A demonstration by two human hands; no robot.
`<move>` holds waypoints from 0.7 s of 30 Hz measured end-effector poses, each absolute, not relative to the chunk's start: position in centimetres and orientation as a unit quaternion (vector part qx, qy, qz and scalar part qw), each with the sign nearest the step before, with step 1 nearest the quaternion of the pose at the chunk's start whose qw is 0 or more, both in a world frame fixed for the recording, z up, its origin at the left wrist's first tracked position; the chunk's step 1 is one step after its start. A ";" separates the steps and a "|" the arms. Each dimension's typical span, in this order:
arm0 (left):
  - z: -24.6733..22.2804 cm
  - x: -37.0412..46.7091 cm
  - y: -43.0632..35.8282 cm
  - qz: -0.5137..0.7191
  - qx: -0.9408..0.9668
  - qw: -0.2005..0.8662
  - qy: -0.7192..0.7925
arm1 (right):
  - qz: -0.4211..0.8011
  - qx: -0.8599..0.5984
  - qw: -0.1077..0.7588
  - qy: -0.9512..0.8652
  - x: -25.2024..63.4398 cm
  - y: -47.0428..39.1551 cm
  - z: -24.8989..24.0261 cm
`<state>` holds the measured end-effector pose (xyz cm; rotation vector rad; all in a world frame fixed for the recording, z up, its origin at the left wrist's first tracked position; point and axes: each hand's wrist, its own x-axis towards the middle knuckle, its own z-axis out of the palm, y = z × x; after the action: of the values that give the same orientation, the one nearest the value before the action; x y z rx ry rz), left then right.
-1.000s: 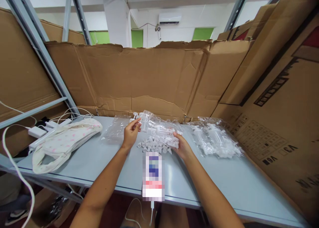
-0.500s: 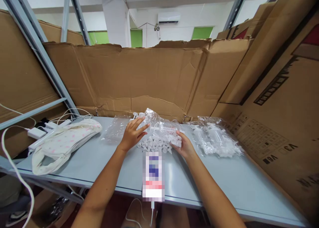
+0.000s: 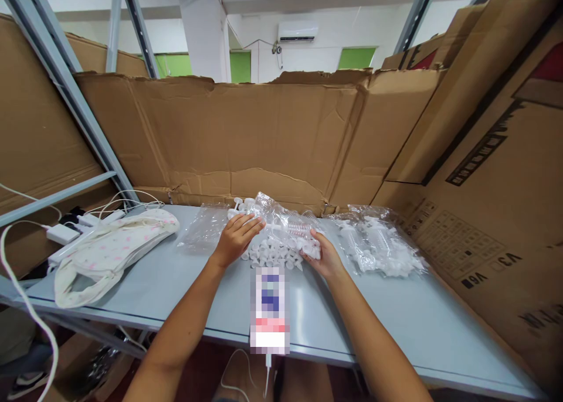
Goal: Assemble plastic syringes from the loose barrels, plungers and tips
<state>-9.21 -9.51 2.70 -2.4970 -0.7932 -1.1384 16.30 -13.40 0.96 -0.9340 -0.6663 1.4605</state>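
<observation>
Item: heap of small white plastic caps point(image 3: 278, 253), lying on the grey table point(image 3: 396, 326) between my two hands, touching both. Over and just beyond the heap I see a crumpled clear bag point(image 3: 281, 217) with a ribbed clear syringe barrel point(image 3: 295, 230) in it.

My left hand point(image 3: 236, 238): flat, fingers stretched out together, tips resting on the near edge of the bag. It grips nothing.

My right hand point(image 3: 324, 256): fingers curled loosely at the right edge of the heap, thumb on a cap; I cannot tell whether it has one pinched.

Right of my right hand: a second clear bag of syringes point(image 3: 379, 245), near.

Left of my left hand: an empty flat clear sleeve point(image 3: 203, 229), then a spotted fabric pouch point(image 3: 109, 251), well apart.

Nearer me, between my forearms: a phone point(image 3: 270, 310), screen blurred.
</observation>
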 end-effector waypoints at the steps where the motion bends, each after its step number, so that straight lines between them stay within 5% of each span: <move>1: 2.7 -9.2 -9.6 -0.400 -0.865 0.129 -0.275 | 0.628 -0.403 0.602 -0.284 16.4 -13.4 0.9; 21: 2.3 -9.5 -9.4 -0.441 -0.835 0.112 -0.309 | 0.634 -0.400 0.600 -0.281 16.6 -13.2 0.7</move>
<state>-9.55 -9.35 2.33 -2.4519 -0.9064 -1.2947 16.56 -13.23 0.69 -0.9267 -0.6504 1.4701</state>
